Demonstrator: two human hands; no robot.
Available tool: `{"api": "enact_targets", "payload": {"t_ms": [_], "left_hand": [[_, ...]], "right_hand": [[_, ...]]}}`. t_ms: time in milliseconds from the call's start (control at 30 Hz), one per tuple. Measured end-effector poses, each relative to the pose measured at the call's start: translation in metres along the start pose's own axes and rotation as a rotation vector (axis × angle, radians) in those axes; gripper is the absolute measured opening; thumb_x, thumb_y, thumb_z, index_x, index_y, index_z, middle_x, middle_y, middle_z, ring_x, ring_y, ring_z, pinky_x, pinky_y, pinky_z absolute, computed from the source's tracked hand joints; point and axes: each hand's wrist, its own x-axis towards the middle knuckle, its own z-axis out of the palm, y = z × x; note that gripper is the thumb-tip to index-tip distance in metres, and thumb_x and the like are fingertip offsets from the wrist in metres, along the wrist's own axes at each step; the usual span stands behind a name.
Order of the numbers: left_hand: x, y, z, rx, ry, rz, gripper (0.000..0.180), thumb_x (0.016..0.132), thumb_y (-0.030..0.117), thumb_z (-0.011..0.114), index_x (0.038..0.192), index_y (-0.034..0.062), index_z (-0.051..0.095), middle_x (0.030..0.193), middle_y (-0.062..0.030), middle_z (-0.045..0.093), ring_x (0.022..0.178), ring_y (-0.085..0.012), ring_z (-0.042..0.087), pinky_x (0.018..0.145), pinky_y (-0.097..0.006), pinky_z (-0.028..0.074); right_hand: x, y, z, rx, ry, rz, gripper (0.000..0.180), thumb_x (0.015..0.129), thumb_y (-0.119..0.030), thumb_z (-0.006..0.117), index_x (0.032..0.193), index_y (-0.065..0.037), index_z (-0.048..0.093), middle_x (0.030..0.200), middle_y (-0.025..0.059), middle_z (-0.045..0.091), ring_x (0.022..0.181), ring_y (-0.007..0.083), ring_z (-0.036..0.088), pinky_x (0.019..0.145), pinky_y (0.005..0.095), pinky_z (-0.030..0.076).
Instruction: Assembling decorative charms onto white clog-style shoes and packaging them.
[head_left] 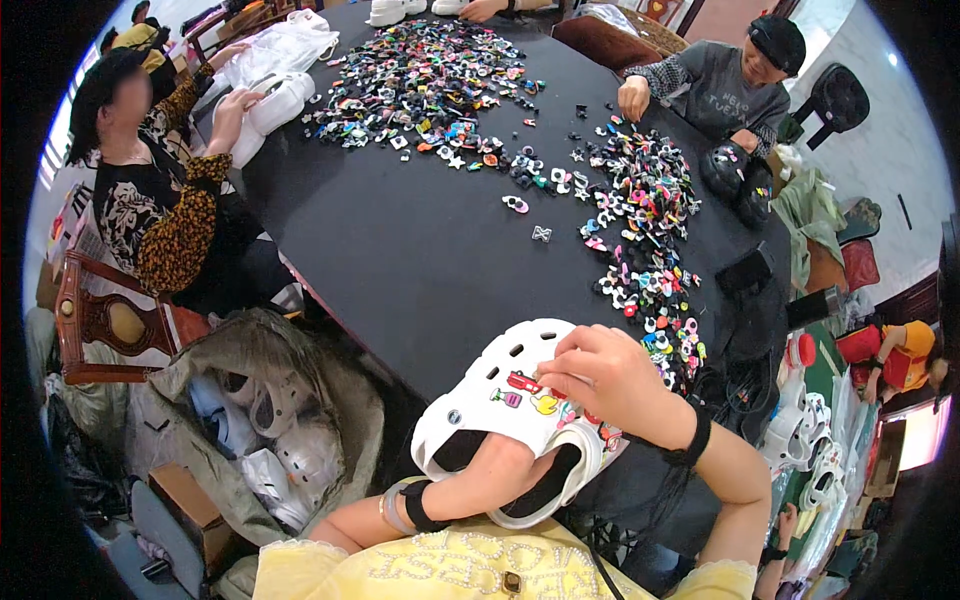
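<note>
A white foam clog [470,415] with round and slotted holes tilts over the near edge of the table. My left hand [500,465] reaches inside it through the foot opening and holds it up; the fingers are hidden in the shoe. Bright shoe charms sit on its upper, among them a red vehicle-shaped charm [522,382] and a yellow flame-like charm [546,404]. My right hand [605,370] is closed in a pinch on top of the clog, fingertips beside the red charm. Whatever lies between those fingertips is hidden.
Loose charms [645,190] lie heaped along the right of the black table [400,230], with a larger pile [430,85] at the far side. One person at left handles white clogs [270,110]; another at right reaches into charms. An open sack [345,400] of clogs stands left.
</note>
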Motion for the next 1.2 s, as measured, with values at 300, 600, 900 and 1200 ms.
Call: {"api": "enact_targets", "payload": {"t_ms": [300,600,900,1200], "left_hand": [[0.014,0.000,-0.006,0.031,-0.177,-0.158,0.047,0.072,0.013,0.068,0.114,-0.0011,0.053,0.111,-0.0242,0.055,0.105,-0.0409,0.051,0.091,-0.044,0.040],[0.022,-0.001,-0.012,0.000,-0.199,-0.184,0.049,0.071,0.020,0.071,0.111,-0.0034,0.055,0.104,-0.0258,0.057,0.099,-0.0404,0.054,0.086,-0.042,0.044],[0.026,0.003,-0.017,-0.062,-0.198,-0.208,0.055,0.069,0.021,0.073,0.113,-0.0047,0.054,0.104,-0.0256,0.058,0.096,-0.0398,0.057,0.082,-0.041,0.046],[0.026,0.000,-0.016,-0.008,-0.247,-0.216,0.054,0.068,0.016,0.072,0.115,-0.0033,0.052,0.106,-0.0239,0.058,0.098,-0.0393,0.057,0.084,-0.040,0.045]], "right_hand": [[0.023,0.029,0.002,0.293,-0.298,0.358,0.012,0.071,-0.015,0.070,0.076,-0.006,0.066,0.076,0.0098,0.059,0.071,0.0257,0.061,0.064,0.0348,0.047],[0.051,0.051,0.007,0.134,-0.630,-0.001,0.009,0.070,-0.011,0.069,0.071,-0.007,0.062,0.079,0.0024,0.058,0.081,0.0211,0.056,0.070,0.0342,0.043],[0.061,0.056,0.000,0.103,-0.637,-0.310,0.005,0.071,-0.010,0.060,0.068,-0.012,0.056,0.076,0.0001,0.054,0.081,0.0214,0.055,0.069,0.0340,0.040],[0.049,0.052,0.004,0.087,-0.589,-0.072,0.013,0.071,-0.023,0.067,0.070,-0.013,0.059,0.077,0.0009,0.057,0.077,0.0214,0.059,0.067,0.0355,0.041]]}}
